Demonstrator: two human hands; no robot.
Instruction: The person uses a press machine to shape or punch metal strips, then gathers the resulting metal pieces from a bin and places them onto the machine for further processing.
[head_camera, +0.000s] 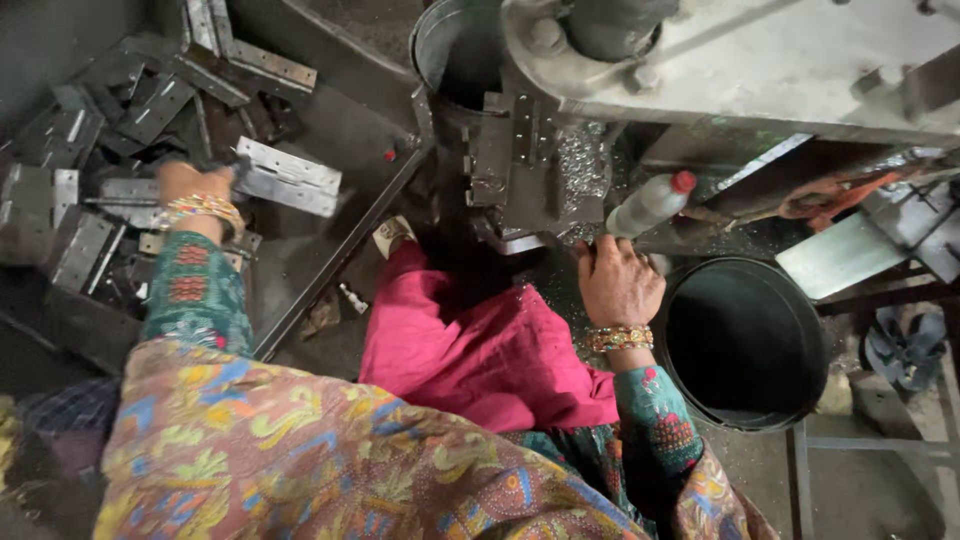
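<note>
**Two hands, one at the pile and one at the machine**

Bright patterned sleeves fill the near part of the view, with a pink cloth (480, 350) bunched over the lap between them. It sits just under the machine, where shiny metal crumbs are lying, so it looks like it keeps those crumbs off the clothes.

On the left, the left hand (195, 185) reaches out to a heap of flat metal hinge plates (90, 190) on the floor. Its fingers are curled down onto the pile beside one pale hinge plate (288, 177), which has a row of small holes. Whether the fingers are gripping that plate or only resting by it is hidden, so I cannot tell. The heap is close to that side, within an easy reach.

On the right, the right hand (618, 282) lies flat with fingers pressed together, fingertips touching the dark metal block of the press machine (540, 170). No plate shows under that hand.

A plastic bottle with a red cap (652, 203) leans just above the right hand and crowds it. A round black bucket (745, 340) stands right beside the wrist. A long metal bar (340, 255) runs slanted between the heap and the machine. Farther back is a grey metal can (455, 45), and a sandal (905, 345) lies at the far right.
</note>
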